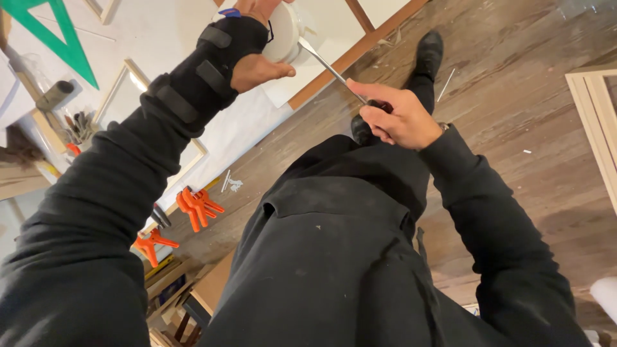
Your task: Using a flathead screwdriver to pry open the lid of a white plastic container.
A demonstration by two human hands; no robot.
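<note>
My left hand, in a black strapped wrist brace, grips a round white container at the top of the head view. A screwdriver with a dark handle is gripped in my right hand. Its metal shaft runs up and to the left, and the tip touches the rim of the white container. Both arms wear black sleeves, and my black trousers and shoes show below.
A white worktable at left carries wooden frames, a green triangle ruler and orange spring clamps. Worn wooden floorboards spread to the right, with a pale wooden frame at the right edge.
</note>
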